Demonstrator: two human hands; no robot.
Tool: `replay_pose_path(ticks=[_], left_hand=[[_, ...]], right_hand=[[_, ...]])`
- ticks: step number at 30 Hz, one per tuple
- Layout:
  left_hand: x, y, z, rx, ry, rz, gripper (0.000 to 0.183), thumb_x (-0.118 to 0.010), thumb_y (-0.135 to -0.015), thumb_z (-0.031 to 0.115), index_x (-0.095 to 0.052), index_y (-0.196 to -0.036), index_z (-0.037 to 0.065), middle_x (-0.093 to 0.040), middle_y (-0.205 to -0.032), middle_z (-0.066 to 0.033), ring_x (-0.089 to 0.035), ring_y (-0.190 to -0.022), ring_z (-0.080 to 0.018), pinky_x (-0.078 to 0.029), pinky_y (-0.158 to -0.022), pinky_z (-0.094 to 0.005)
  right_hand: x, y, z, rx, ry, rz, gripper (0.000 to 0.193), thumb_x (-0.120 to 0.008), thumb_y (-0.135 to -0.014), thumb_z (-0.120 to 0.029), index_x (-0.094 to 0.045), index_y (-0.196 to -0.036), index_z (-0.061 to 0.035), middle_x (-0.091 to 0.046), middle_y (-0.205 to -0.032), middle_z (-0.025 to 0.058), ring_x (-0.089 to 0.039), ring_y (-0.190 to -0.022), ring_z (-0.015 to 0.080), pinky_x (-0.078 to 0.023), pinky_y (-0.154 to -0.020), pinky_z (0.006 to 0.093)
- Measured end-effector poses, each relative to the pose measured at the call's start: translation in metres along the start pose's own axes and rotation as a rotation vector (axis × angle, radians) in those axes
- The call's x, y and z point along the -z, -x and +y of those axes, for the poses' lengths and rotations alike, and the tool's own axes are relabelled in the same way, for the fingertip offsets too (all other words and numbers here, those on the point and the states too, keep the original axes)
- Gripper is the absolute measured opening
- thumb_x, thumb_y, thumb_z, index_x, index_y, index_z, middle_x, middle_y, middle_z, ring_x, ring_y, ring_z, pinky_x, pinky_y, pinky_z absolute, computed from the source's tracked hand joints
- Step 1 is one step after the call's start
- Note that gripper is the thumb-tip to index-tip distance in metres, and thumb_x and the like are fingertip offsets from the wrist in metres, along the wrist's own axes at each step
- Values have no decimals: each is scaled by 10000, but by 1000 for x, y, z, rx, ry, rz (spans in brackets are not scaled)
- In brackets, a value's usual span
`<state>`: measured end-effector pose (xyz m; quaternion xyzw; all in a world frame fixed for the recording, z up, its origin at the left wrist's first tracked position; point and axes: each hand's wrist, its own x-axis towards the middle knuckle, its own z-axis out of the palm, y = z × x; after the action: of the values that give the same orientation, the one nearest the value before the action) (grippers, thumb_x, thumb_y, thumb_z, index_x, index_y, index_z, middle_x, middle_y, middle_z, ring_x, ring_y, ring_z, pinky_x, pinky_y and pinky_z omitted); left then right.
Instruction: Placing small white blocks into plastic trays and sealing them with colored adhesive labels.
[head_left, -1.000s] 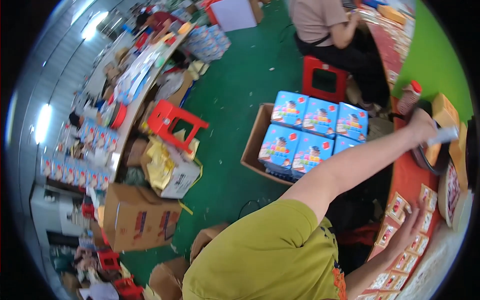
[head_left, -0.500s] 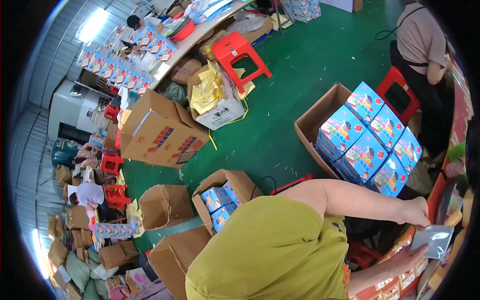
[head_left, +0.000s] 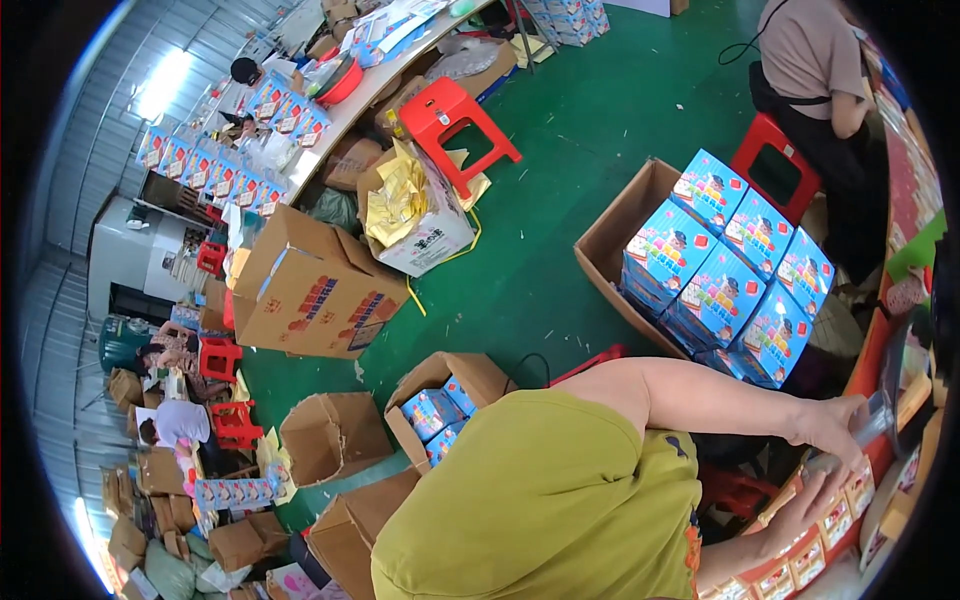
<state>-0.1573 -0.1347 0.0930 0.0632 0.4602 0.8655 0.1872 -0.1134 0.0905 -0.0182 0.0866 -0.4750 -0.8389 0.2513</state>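
Observation:
My left hand [head_left: 832, 425] grips a clear, greyish flat plastic packet [head_left: 878, 418] at the right rim, its fingers bent round the near edge. Just below it is my right hand [head_left: 803, 518], fingers stretched out and apart, reaching up toward the left hand. I can make out nothing held in it, though blur hides some detail. Under the right hand, rows of small red-and-white printed packs [head_left: 838, 524] lie on the worktable.
Beyond my left arm stands an open carton [head_left: 628, 215] filled with blue printed boxes [head_left: 715, 303]. More open cartons [head_left: 335, 436] stand behind me. A red stool [head_left: 455, 125] and a seated co-worker [head_left: 815, 60] are farther off on the green floor.
The plastic packet has moved up and away from my right hand, and my left hand now holds it. My right fingers have opened. The whole view has shifted slightly.

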Motion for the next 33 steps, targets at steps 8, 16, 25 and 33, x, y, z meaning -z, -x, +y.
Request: replay_pose_path(ticks=[8, 16, 25, 33], left_hand=[[9, -8, -20, -157, -352, -271, 853, -904, -543, 255, -445, -1212, -9, -595, -1050, -111, -596, -975, -210, -499, -852, -346], [4, 21, 10, 4, -558, -405, 1062, -842, -684, 347, -251, -1483, -27, -513, -1301, -170, -507, -1210, -225, -424, -1017, -339], [-29, 38, -15, 39, -716, -668, 1154, -858, -659, 340, -179, -1515, -32, -449, -1399, -243, -479, -1307, -311, -407, -1062, -376], [-41, 45, -66, -9, -594, -876, 975, -818, -726, 233, -254, -1487, -1, -466, -1360, -119, -494, -1238, -207, -430, -1033, -362]], right_hand=[[26, 21, -8, 1017, 2314, 335, 359, -533, -999, -194, -547, -1288, 19, -549, -1274, 104, -528, -1133, 200, -433, -963, 321], [58, 11, 70, 975, 2241, 50, 198, -729, -841, -45, -599, -694, -22, -622, -939, 34, -574, -862, 141, -464, -799, 294], [81, 89, 80, 1082, 2336, 204, 123, -730, -863, -98, -712, -930, 4, -663, -1134, 79, -619, -1047, 196, -468, -956, 349], [112, 120, 107, 1379, 2279, 312, 130, -618, -881, -105, -673, -901, 11, -650, -1030, 59, -600, -993, 171, -466, -877, 326]])
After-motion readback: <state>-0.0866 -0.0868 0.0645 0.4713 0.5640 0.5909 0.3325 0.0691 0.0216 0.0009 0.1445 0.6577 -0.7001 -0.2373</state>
